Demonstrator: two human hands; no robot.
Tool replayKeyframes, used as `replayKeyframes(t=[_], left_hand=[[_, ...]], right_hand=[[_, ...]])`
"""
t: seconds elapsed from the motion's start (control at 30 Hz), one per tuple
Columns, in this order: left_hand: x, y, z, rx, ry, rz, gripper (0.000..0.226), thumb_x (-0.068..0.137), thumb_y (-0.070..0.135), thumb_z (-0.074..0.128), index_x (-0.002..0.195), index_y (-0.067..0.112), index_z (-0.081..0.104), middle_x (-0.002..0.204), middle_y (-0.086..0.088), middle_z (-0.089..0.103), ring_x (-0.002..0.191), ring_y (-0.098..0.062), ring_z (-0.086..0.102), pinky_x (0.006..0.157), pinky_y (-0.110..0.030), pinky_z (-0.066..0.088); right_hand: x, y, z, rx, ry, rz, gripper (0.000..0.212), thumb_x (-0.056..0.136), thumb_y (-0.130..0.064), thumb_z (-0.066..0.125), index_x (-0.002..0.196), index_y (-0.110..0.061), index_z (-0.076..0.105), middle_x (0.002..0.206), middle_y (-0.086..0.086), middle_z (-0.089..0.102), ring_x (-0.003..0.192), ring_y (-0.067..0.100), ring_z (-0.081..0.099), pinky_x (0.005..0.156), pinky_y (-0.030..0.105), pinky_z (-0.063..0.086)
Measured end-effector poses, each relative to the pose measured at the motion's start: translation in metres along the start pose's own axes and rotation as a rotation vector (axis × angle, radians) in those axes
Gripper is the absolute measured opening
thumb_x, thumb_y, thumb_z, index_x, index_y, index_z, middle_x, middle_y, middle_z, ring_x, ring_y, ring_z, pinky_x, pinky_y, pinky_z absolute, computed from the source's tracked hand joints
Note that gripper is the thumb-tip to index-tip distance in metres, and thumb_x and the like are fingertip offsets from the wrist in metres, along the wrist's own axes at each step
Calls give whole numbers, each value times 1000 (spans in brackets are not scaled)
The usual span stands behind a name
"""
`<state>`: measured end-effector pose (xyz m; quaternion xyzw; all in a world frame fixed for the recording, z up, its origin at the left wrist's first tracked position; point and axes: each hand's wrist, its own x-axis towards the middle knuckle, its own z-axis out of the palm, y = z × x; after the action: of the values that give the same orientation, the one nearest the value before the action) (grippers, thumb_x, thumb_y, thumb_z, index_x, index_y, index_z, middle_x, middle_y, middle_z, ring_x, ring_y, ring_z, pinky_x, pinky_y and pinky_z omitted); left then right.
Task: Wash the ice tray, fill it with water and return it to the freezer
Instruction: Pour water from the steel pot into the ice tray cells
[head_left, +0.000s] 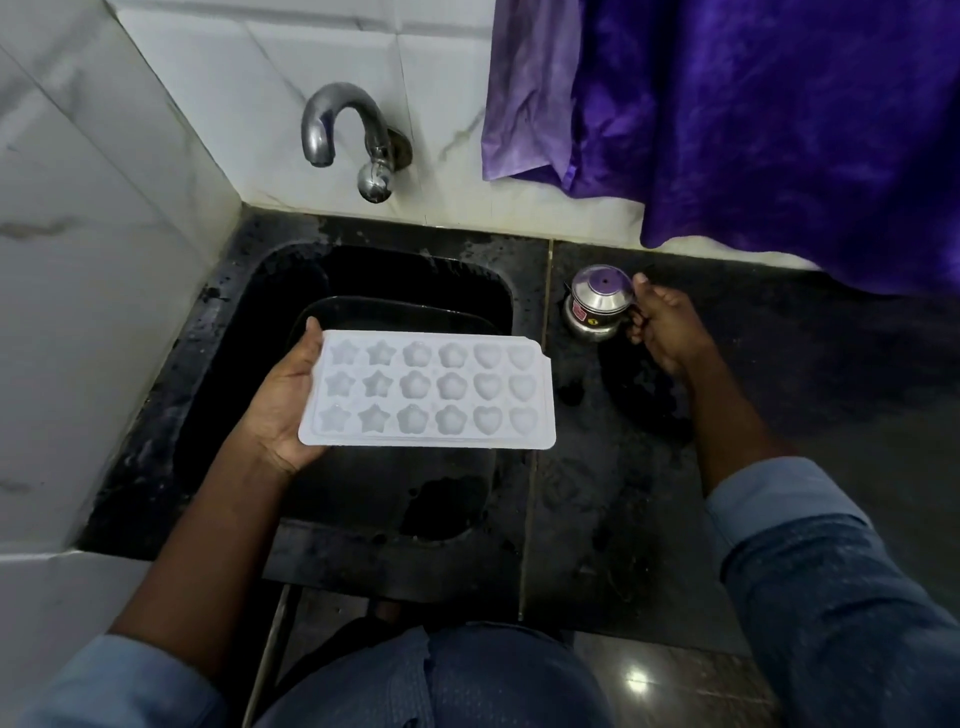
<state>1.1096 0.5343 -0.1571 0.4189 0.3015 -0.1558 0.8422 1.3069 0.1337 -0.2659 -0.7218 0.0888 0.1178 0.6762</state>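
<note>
While it hangs over the sink (395, 275), left hand (283, 400): grips the ice tray (426, 389) by its left end.
Right hand (667, 327): curled round the steel jug (597, 306) handle on the tabletop (779, 389).

- White ice tray (426, 389) at frame centre, level, moulds up: three rows of six, stars to the left, flowers in the middle, hearts to the right.
- Left hand (283, 405) gripping the tray's left end, thumb on the top rim, fingers hidden beneath.
- Black sink (415, 270) under the tray, with a dark pan (363, 309) lying in it.
- Right hand (667, 327) right of centre, curled round the handle of a small lidded steel pot (597, 306), upright, on or just above the dark wet tabletop (779, 374).
- Chrome tap (337, 124) at upper centre on the white tiled wall (156, 182).
- Purple cloth (753, 119) hanging at upper right.
</note>
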Motion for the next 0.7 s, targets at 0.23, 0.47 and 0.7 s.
replayKeyframes(t=[0.23, 0.47, 0.7], left_hand=[[-2, -11, -3, 4, 14, -1, 70, 102, 68, 42, 116, 12, 82, 135, -17, 71, 115, -35, 74, 80, -52, 65], [-13, -18, 4, -4, 7, -25, 72, 102, 69, 42, 114, 10, 83, 133, -18, 72, 112, -36, 75, 78, -52, 65], [-23, -25, 9, -25, -31, -8, 74, 104, 68, 37, 114, 11, 83, 131, -17, 73, 112, -35, 75, 81, -52, 65]], right_hand=[[5, 14, 2, -20, -51, 28, 45, 92, -58, 64, 86, -14, 65, 60, -1, 40, 53, 12, 37, 51, 27, 35], [-10, 9, 11, -218, 142, -51, 33, 106, -41, 56, 80, -20, 57, 69, 2, 54, 51, 9, 47, 47, 28, 41], [-96, -21, 48, -84, 469, -241, 14, 102, -42, 55, 97, -29, 53, 96, 0, 63, 79, 13, 60, 73, 39, 55]])
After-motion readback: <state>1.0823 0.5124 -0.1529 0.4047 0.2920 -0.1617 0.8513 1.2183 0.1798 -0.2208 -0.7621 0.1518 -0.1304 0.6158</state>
